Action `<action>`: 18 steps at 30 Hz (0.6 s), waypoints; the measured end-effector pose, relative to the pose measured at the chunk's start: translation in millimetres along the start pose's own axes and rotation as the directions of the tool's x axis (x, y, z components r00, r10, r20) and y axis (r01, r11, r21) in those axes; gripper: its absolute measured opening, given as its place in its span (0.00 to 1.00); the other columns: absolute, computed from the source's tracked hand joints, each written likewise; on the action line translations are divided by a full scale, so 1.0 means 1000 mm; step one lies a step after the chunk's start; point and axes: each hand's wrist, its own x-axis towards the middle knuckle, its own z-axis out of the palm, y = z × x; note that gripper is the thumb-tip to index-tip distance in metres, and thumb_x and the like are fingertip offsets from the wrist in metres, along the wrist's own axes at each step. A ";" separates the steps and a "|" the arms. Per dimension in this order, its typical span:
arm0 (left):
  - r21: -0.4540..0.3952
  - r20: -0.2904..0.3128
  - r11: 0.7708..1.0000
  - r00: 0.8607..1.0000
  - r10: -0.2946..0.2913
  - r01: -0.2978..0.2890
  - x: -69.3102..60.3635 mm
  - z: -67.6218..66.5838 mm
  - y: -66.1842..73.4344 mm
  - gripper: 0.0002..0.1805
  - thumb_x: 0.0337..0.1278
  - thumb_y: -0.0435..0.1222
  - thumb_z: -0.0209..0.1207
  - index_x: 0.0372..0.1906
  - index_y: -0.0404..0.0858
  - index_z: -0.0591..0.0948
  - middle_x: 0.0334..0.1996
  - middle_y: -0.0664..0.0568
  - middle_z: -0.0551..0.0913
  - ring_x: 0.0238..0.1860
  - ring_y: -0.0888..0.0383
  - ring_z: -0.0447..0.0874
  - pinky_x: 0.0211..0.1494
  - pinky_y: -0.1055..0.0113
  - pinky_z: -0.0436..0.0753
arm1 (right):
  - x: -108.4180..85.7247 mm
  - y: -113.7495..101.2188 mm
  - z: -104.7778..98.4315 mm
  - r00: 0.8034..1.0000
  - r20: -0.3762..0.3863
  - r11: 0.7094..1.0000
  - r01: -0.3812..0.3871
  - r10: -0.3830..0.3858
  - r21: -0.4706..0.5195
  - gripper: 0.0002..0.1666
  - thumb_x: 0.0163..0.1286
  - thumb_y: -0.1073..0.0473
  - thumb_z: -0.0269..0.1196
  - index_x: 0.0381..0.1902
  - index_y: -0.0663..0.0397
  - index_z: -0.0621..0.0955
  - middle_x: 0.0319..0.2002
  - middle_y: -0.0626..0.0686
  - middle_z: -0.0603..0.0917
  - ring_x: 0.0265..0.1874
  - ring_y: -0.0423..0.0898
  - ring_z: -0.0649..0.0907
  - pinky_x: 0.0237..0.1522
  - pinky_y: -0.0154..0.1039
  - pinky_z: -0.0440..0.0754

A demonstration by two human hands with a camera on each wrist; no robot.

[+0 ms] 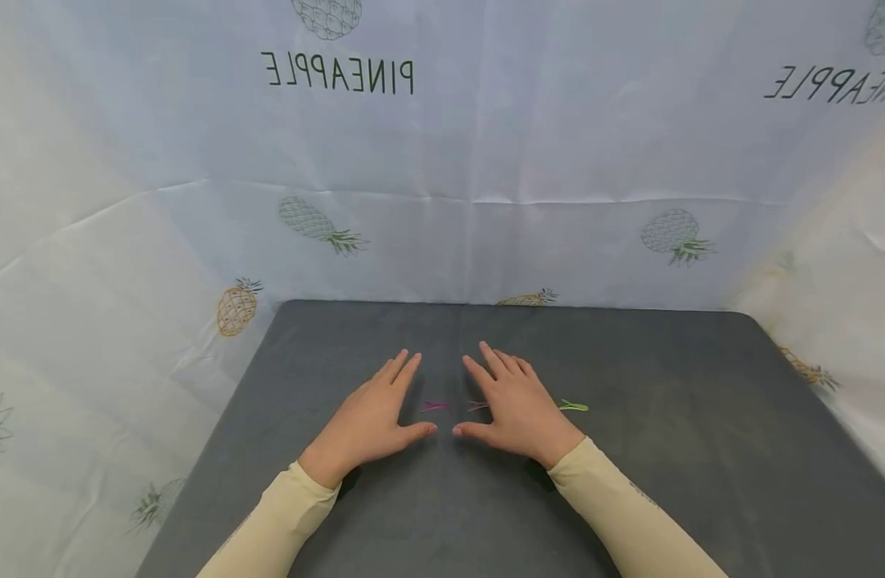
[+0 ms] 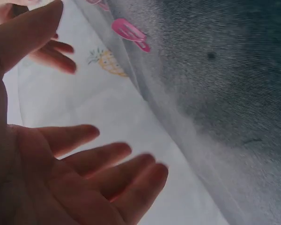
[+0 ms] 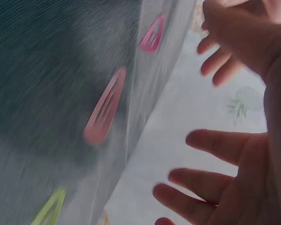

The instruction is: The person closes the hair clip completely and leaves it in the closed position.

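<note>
Magenta clip (image 1: 436, 406) lies on the dark table (image 1: 673, 401), between my left hand (image 1: 370, 420) and my right hand (image 1: 520, 408), apart and holding nothing. Rightward lie the pink clip (image 3: 106, 108) (my fingers partly hide it) and green clip (image 1: 574, 406); careless sweeping could scatter them.

In the right wrist view, the bottom edge cuts off the green hair clip (image 3: 47, 207).

Head cam bright, soft shadows on tabletop (image 1: 666, 401); wrist cams dimmer, hazy, fingers (image 2: 136, 190) sl. blurred.
</note>
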 end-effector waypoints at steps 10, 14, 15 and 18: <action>-0.033 0.077 0.999 0.997 0.033 -0.031 0.016 0.003 0.003 0.45 0.69 0.54 0.71 0.83 0.40 0.68 0.82 0.42 0.70 0.78 0.43 0.75 0.76 0.44 0.78 | 0.026 -0.020 0.015 0.994 -0.061 0.996 0.087 -0.088 -0.030 0.36 0.69 0.37 0.76 0.65 0.52 0.87 0.59 0.54 0.90 0.63 0.55 0.86 0.72 0.59 0.77; -0.056 0.063 0.997 0.996 0.065 -0.061 0.019 0.005 0.002 0.37 0.69 0.49 0.72 0.77 0.38 0.76 0.73 0.43 0.81 0.71 0.44 0.83 0.71 0.46 0.82 | 0.033 -0.024 0.020 0.990 -0.081 0.993 0.111 -0.113 -0.028 0.26 0.69 0.41 0.77 0.57 0.50 0.90 0.51 0.52 0.92 0.56 0.53 0.89 0.69 0.58 0.80; -0.059 0.060 0.996 0.995 0.076 -0.072 0.020 0.005 0.002 0.35 0.69 0.48 0.72 0.74 0.38 0.79 0.70 0.44 0.84 0.67 0.46 0.86 0.67 0.48 0.84 | 0.034 -0.025 0.021 0.989 -0.085 0.993 0.119 -0.121 -0.021 0.24 0.69 0.42 0.77 0.55 0.50 0.91 0.49 0.51 0.92 0.54 0.53 0.89 0.68 0.58 0.81; -0.051 0.048 0.994 0.994 0.101 -0.098 0.021 0.007 0.003 0.26 0.68 0.45 0.73 0.67 0.41 0.85 0.58 0.49 0.91 0.52 0.51 0.92 0.55 0.52 0.88 | 0.037 -0.028 0.023 0.987 -0.087 0.991 0.136 -0.136 -0.004 0.17 0.70 0.45 0.76 0.49 0.48 0.93 0.42 0.50 0.91 0.48 0.52 0.90 0.66 0.58 0.83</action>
